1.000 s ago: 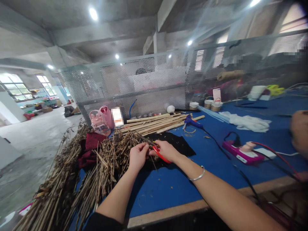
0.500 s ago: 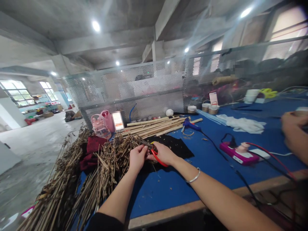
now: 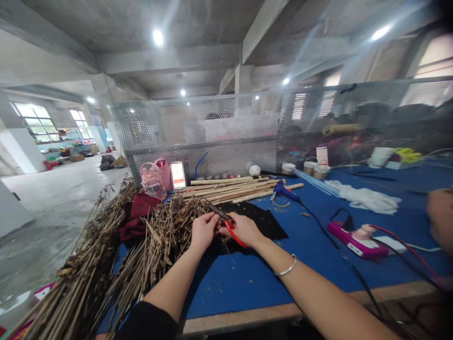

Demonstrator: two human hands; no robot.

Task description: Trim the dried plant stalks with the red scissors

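Both my hands are close together over a black cloth (image 3: 267,222) on the blue table. My right hand (image 3: 244,230) is closed around red-handled cutters (image 3: 234,234); their dark blades point up and left, past my left fingertips. My left hand (image 3: 205,231) pinches what looks like a dried plant stem, mostly hidden by the fingers and blades. Just left of it lies a heap of dried plant stalks (image 3: 164,231) with brown, crumpled heads. Another long bundle of dried stalks (image 3: 85,257) lies further left along the table edge.
Pale sticks (image 3: 230,189) lie behind my hands, beside a blue glue gun (image 3: 283,190) with its cord. A purple power strip (image 3: 357,241), white gloves (image 3: 368,196) and cables are to the right. Pink bag (image 3: 155,177) at back left. Another person's hand (image 3: 440,212) is at far right.
The view has swung slightly left, so things sit further right. My hands keep nearly the same pose around the cutters. The other person's hand has shifted toward the right edge.
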